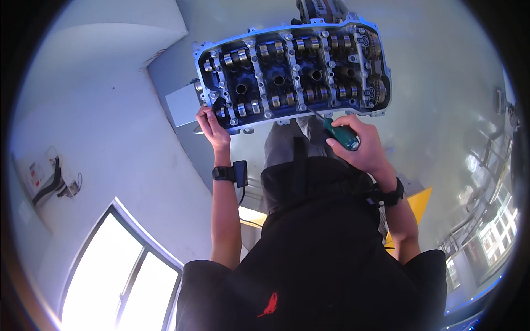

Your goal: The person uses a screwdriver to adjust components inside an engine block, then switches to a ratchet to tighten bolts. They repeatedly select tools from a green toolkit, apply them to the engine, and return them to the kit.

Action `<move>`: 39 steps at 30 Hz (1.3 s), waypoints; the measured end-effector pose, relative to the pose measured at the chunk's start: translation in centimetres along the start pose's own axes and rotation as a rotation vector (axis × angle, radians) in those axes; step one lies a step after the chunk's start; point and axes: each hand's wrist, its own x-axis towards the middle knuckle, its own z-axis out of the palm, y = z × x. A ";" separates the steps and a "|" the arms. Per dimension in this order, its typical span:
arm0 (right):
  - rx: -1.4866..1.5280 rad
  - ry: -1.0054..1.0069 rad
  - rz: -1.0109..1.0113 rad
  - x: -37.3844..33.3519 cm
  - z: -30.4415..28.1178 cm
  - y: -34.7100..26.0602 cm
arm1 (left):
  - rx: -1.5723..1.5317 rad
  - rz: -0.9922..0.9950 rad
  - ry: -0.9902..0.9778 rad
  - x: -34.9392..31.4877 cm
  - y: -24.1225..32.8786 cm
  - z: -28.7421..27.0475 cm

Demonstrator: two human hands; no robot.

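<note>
In front of me is an engine cylinder head [292,74], its cover off, so the camshaft lobes, bearing caps and round plug wells show. My left hand [212,129] grips its near left corner, fingers curled over the rim. A screwdriver [343,135] with a green handle is in my right hand [361,144], thumb and fingers closed around the handle. Its thin shaft points up and left to the near edge of the cylinder head, right of the middle. Whether the tip touches the metal, I cannot tell.
Beyond the cylinder head stands a dark mechanical unit [323,10]. A pale flat panel [183,105] is at its left, near the white wall [110,110]. A window [118,276] lies lower left; a yellow panel [419,207] is by my right forearm. Pale floor [436,83] stretches right.
</note>
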 end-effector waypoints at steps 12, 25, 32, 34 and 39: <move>0.087 0.277 0.001 -7.9 -6.1 3.4 | 0.260 0.037 0.082 -3.3 3.6 3.3; -0.293 0.703 0.099 -49.6 -13.9 15.3 | 0.006 0.577 -1.128 -39.1 25.2 27.3; -0.166 1.166 0.395 -89.5 -6.5 26.4 | 0.173 0.651 -1.819 -78.4 21.9 33.7; -0.044 1.322 0.400 -102.3 -2.1 30.5 | 0.105 0.676 -2.073 -92.7 18.9 33.8; 0.174 1.810 0.599 -130.1 8.8 37.0 | 0.011 0.648 -2.806 -129.2 18.6 29.8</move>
